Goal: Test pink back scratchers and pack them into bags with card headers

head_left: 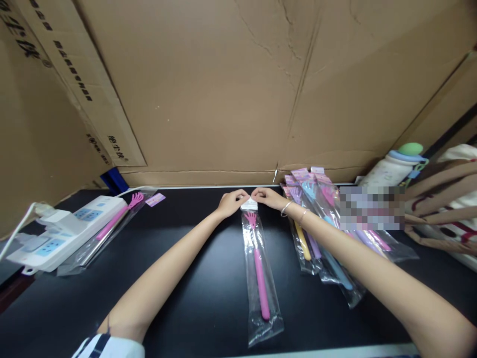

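A pink back scratcher (262,283) lies in a clear plastic bag (274,308) on the black table, its claw end away from me. At the bag's top is a small white card (249,204). My left hand (231,203) pinches the card's left side with closed fingers. On its right side, my right hand (269,198) pinches it as well, the fingertips of both hands close together. What the fingertips cover is hidden. Under and beside my right forearm lies a pile of bagged back scratchers (320,238) in several colours, with printed header cards.
At left, a white power strip (80,231) with plugs stands beside another bagged pink back scratcher (115,221) with a purple tag. A white bottle (393,171) with a green-topped lid leans at the back right, near a beige bag (454,199). A cardboard wall (223,99) rises behind the table.
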`<state>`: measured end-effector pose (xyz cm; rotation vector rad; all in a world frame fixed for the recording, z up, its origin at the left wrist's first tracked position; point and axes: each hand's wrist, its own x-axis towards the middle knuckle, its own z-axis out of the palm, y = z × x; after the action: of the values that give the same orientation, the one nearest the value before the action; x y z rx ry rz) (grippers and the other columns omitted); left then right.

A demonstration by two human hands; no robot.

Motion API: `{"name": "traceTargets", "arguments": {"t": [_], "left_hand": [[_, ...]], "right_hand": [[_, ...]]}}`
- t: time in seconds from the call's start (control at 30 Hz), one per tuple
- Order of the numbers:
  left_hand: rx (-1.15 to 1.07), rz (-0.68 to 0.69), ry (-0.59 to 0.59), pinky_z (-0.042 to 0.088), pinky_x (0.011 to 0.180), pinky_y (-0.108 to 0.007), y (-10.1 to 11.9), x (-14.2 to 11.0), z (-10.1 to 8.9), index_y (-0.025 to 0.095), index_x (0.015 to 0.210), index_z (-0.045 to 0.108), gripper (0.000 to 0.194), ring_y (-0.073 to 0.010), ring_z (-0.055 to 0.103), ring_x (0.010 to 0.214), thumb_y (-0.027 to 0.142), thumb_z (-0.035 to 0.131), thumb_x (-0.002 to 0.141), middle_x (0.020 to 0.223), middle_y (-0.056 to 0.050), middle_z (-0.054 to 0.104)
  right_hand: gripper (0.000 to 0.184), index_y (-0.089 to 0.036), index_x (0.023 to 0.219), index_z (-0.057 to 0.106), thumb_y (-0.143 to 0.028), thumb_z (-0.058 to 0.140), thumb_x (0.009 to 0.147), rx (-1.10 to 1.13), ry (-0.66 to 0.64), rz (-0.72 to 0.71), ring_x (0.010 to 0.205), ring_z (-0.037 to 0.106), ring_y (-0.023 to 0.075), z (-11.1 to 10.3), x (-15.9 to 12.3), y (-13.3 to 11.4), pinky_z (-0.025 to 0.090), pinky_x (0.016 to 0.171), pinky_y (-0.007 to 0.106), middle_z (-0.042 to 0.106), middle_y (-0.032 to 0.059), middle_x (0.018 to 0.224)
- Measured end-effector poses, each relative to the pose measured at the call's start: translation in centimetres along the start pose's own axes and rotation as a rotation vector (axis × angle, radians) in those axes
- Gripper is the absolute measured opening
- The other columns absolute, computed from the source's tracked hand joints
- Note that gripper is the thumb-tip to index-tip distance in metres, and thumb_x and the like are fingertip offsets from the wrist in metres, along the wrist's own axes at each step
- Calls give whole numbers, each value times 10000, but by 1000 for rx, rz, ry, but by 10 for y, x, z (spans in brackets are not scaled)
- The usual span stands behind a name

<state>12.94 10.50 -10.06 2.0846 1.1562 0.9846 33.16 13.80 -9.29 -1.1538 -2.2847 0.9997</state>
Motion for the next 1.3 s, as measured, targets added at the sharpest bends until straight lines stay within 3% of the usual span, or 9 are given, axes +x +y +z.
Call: {"name": "traceTargets", "arguments": {"t": [0.27,0.43,0.67,0.77,0.83,0.9,1.1,1.17,1.3], "left_hand": [[-12,28,-141,443,813,-236,7,-2,-13,241,973,647,247,-137,635,804,391,558,798,820,40,693],[50,67,-125,432,832,-255,5,-3,-12,240,968,641,209,-142,627,820,334,545,808,869,33,696],[295,200,-75,397,803,-287,15,-7,-5,252,864,648,131,-190,537,886,306,535,829,928,8,665],[416,260,-80,379,815,-298,21,-10,-5,237,857,641,128,-203,511,917,291,527,841,933,-17,630],[492,296,-92,371,816,-301,23,-13,-7,228,886,633,137,-207,501,929,275,509,855,941,-33,611],[560,334,-111,364,808,-301,24,-16,-10,217,931,622,157,-209,498,934,252,480,871,949,-47,601],[709,425,-172,344,827,-324,29,-37,-29,189,1033,603,227,-217,502,979,237,415,915,1022,-75,607],[737,442,-179,337,856,-336,36,-46,-38,183,1070,589,247,-216,495,1018,217,392,924,1075,-77,602],[846,494,-150,346,879,-337,66,-74,-49,181,1080,576,252,-209,488,1060,224,372,938,1132,-64,590]], "right_hand": [[352,-150,1174,525,-352,522,886,-39,-81,-5,976,570,181,-10,-4,-2,495,818,393,556,82,1150],[355,-151,1178,523,-352,522,886,-136,-59,-14,979,569,183,-3,-6,-5,494,820,395,554,83,1155],[352,-160,1177,525,-359,517,888,-488,38,24,982,567,178,5,-15,-29,493,827,394,551,80,1164],[239,-134,1056,581,-284,529,877,-675,87,-3,1016,537,205,7,-26,-51,448,857,408,569,95,1106],[136,-114,925,610,-167,502,861,-776,95,-53,1042,503,240,9,-37,-70,396,862,403,587,126,1025],[161,-115,860,616,-93,457,848,-850,84,-114,1035,488,255,14,-50,-90,361,841,384,600,147,963],[166,-164,890,609,-190,445,889,-1013,94,-336,871,516,207,33,-115,-147,361,742,335,608,96,909],[151,-180,967,598,-213,477,884,-961,86,-411,855,522,184,38,-143,-161,381,757,321,605,70,930],[177,-216,1019,590,-285,535,866,-761,51,-420,884,535,173,49,-193,-172,425,769,307,609,37,948]]}}
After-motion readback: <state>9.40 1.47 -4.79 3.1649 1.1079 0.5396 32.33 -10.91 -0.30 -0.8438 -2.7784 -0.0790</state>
